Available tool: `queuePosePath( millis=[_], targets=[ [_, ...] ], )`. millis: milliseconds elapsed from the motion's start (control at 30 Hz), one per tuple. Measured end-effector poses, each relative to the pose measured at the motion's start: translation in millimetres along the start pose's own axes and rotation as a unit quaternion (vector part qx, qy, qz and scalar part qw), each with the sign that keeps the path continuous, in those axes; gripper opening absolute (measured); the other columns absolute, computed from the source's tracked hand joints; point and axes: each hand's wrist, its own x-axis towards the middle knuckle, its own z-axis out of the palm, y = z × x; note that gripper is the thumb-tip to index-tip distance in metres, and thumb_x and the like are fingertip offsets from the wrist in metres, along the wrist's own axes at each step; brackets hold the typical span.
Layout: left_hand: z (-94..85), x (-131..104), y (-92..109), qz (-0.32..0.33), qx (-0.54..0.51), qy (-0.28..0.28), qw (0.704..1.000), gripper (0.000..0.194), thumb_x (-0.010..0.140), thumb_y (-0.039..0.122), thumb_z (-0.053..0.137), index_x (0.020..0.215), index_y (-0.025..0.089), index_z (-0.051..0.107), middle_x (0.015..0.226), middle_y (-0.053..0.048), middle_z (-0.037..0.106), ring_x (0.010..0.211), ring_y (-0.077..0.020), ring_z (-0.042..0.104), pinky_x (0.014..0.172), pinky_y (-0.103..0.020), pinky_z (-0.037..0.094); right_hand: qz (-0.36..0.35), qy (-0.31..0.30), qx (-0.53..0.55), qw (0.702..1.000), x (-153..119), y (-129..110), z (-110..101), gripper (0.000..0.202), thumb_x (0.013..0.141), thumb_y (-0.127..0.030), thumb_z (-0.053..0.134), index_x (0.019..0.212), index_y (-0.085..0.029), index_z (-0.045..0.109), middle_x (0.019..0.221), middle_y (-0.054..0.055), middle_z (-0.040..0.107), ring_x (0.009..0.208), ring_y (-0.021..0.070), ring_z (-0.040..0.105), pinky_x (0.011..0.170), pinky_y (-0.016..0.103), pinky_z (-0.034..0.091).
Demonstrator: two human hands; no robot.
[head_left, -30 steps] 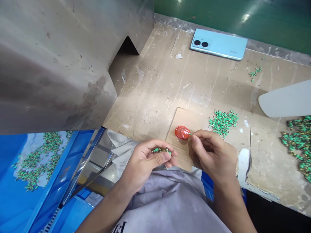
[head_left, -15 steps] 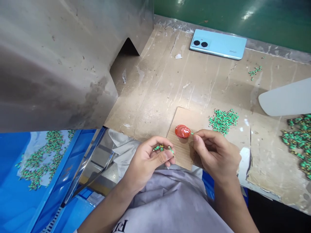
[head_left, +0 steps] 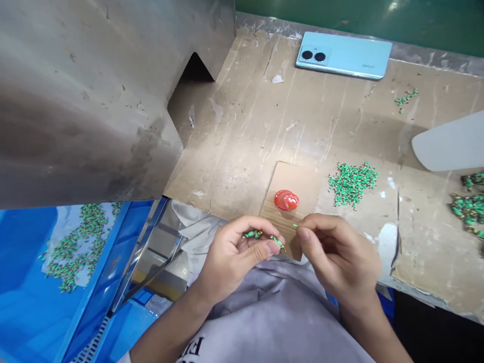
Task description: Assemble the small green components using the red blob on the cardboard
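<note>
My left hand [head_left: 236,252] is closed round several small green and yellow pieces [head_left: 279,242], one of them pinched between thumb and fingertip. My right hand [head_left: 338,254] pinches a tiny green piece [head_left: 295,225] between thumb and forefinger, a little right of and above the left fingertips. Just beyond the hands, a dish or blob of glossy red liquid [head_left: 286,200] sits on a cardboard piece [head_left: 289,174]. A pile of tiny green pieces [head_left: 352,184] lies on the table to its right.
A light blue phone [head_left: 344,55] lies at the table's back edge. Larger green pieces [head_left: 469,209] and a pale rounded object [head_left: 449,143] are at the right. A metal housing [head_left: 86,101] stands left, above a blue tray [head_left: 22,262] holding many green pieces.
My right hand has drawn back from the red liquid towards my body, with the tiny green piece still in its fingertips. My left hand's held piece is now nearer to it.
</note>
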Motion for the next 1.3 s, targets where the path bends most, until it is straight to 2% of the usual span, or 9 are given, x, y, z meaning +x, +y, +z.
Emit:
queuePosePath(
  millis=[100, 167, 433, 600, 767, 967, 1100, 1300],
  targets=[
    [-1.3, 2, -3, -0.012, -0.018, -0.002, 1.0, 0.026, 0.087, 0.04, 0.103, 0.094, 0.02, 0.087, 0.089, -0.004, 0.084, 0.076, -0.0134, 0.074, 0.069, -0.021, 0.057, -0.012, 0.069, -0.096, 0.993, 5, 11, -3, 0.006, 0.107, -0.022, 0.078, 0.104, -0.027, 0.075, 0.07, -0.006, 0.072, 0.046, 0.0094, 0.061, 0.046, 0.02, 0.049],
    [-2.1, 3, -4, -0.017, -0.024, 0.005, 1.0, 0.031, 0.084, 0.043, 0.105, 0.093, 0.02, 0.087, 0.087, -0.003, 0.082, 0.075, -0.0128, 0.073, 0.071, -0.021, 0.056, -0.017, 0.089, -0.122, 0.988, 10, 16, -5, 0.007, 0.106, -0.022, 0.077, 0.103, -0.027, 0.075, 0.071, -0.005, 0.073, 0.048, 0.0096, 0.062, 0.048, 0.021, 0.05],
    [-2.3, 5, -5, -0.008, -0.031, -0.008, 0.999, 0.031, 0.085, 0.044, 0.104, 0.093, 0.02, 0.086, 0.089, -0.003, 0.083, 0.07, -0.0121, 0.07, 0.067, -0.022, 0.054, -0.04, 0.081, -0.133, 0.987, 18, 27, 0, 0.008, 0.106, -0.019, 0.075, 0.104, -0.027, 0.076, 0.074, -0.005, 0.075, 0.052, 0.0102, 0.064, 0.051, 0.022, 0.051],
    [-3.9, 6, -7, 0.003, -0.038, -0.019, 0.999, 0.025, 0.089, 0.04, 0.103, 0.095, 0.021, 0.088, 0.09, -0.002, 0.085, 0.067, -0.0083, 0.07, 0.065, -0.018, 0.055, -0.044, 0.08, -0.139, 0.986, 19, 28, 0, 0.009, 0.106, -0.018, 0.075, 0.104, -0.026, 0.076, 0.073, -0.006, 0.075, 0.051, 0.0094, 0.063, 0.051, 0.021, 0.05],
    [-5.3, 6, -9, -0.001, -0.041, -0.019, 0.999, 0.02, 0.09, 0.035, 0.102, 0.105, 0.025, 0.092, 0.09, 0.0, 0.085, 0.073, -0.0078, 0.075, 0.065, -0.012, 0.055, -0.058, 0.07, -0.14, 0.986, 20, 27, 0, 0.012, 0.105, -0.014, 0.076, 0.103, -0.026, 0.075, 0.073, -0.008, 0.074, 0.05, 0.0073, 0.062, 0.052, 0.018, 0.05],
    [-9.2, 6, -13, 0.044, -0.02, -0.015, 0.999, 0.014, 0.093, 0.036, 0.1, 0.102, 0.026, 0.095, 0.09, -0.002, 0.088, 0.076, -0.0095, 0.078, 0.065, -0.012, 0.058, -0.068, 0.068, -0.148, 0.984, 19, 27, 0, 0.011, 0.105, -0.015, 0.075, 0.105, -0.025, 0.074, 0.073, -0.008, 0.073, 0.05, 0.0069, 0.062, 0.052, 0.017, 0.05],
    [-9.6, 6, -14, 0.042, -0.031, -0.012, 0.999, 0.016, 0.093, 0.034, 0.1, 0.107, 0.029, 0.095, 0.091, -0.001, 0.088, 0.077, -0.0082, 0.079, 0.066, -0.01, 0.058, -0.065, 0.08, -0.154, 0.983, 18, 28, 0, 0.008, 0.107, -0.017, 0.075, 0.106, -0.025, 0.074, 0.073, -0.007, 0.073, 0.051, 0.0075, 0.063, 0.052, 0.018, 0.051],
    [-7.7, 8, -14, 0.078, -0.028, -0.015, 0.996, 0.008, 0.092, 0.032, 0.101, 0.097, 0.029, 0.095, 0.091, 0.0, 0.088, 0.076, -0.0079, 0.077, 0.066, -0.01, 0.058, -0.059, 0.062, -0.138, 0.987, 19, 27, 0, 0.01, 0.106, -0.015, 0.073, 0.104, -0.025, 0.074, 0.072, -0.007, 0.073, 0.049, 0.0078, 0.061, 0.049, 0.018, 0.049]
  ],
)
